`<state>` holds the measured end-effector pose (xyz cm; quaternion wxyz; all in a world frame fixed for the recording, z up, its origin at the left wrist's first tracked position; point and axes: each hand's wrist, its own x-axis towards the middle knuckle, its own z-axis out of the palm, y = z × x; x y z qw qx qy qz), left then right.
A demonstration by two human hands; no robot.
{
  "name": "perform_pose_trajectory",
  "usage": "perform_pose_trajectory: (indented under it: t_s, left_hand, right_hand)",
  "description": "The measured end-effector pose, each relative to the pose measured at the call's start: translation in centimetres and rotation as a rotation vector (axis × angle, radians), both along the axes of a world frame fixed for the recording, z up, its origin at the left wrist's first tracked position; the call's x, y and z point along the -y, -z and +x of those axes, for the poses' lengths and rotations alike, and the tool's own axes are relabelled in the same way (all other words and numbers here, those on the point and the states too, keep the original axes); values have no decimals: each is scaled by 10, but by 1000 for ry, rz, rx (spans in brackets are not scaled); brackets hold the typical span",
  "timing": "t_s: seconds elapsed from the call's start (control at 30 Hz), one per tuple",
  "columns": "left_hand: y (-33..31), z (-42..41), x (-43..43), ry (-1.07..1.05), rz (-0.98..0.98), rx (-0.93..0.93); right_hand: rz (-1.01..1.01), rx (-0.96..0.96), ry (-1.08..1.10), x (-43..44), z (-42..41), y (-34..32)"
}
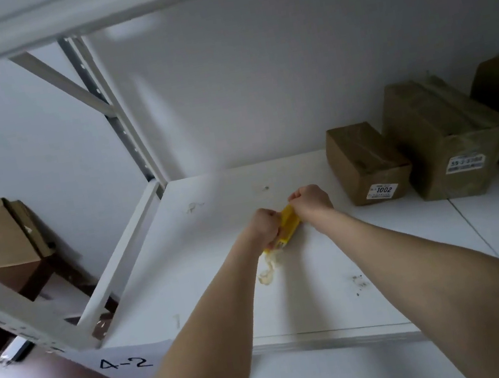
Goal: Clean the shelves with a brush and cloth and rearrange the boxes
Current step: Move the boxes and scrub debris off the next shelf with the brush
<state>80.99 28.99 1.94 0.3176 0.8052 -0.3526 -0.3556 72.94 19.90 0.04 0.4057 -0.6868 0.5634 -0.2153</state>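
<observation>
Brush [289,224], yellow, probably light and rigid with soft pale bristles [268,272], sat on the white shelf [188,265], best held by its body, where left hand [264,224] and right hand [309,199] both clenched it, boxes [367,162] standing nearby.

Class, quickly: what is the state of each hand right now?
Left hand: closed, gripping the yellow tool.
Right hand: closed, gripping the same yellow tool at its far end.

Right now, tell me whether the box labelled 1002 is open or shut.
Shut. The box labelled 1002 sits on the shelf with its top flaps lying flat and a strip of tape running along the seam.
</observation>
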Motion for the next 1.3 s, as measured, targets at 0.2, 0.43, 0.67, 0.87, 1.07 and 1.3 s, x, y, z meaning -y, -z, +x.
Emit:
perform_pose_trajectory:
  t_s: [0.2,0.43,0.67,0.87,1.07,1.3]
  left_hand:
    - [-6,72,-2,-241,-74,115]
    - [0,160,-11,-341,-43,350]
    - [14,189,15,-326,16,346]
    - [20,161,61,-196,-44,347]
    - [20,85,103,85,40,305]
    - [-6,39,75,468,172,201]
  right_hand:
    - [-21,73,-32,-3,50,-10]
    - [12,128,-90,3,93,-2]
    - [-28,141,-15,26,86,8]
    - [-54,94,83,48,42,18]
    - [-17,116,163,62,-8,22]
    - [-20,65,159,57,-28,10]
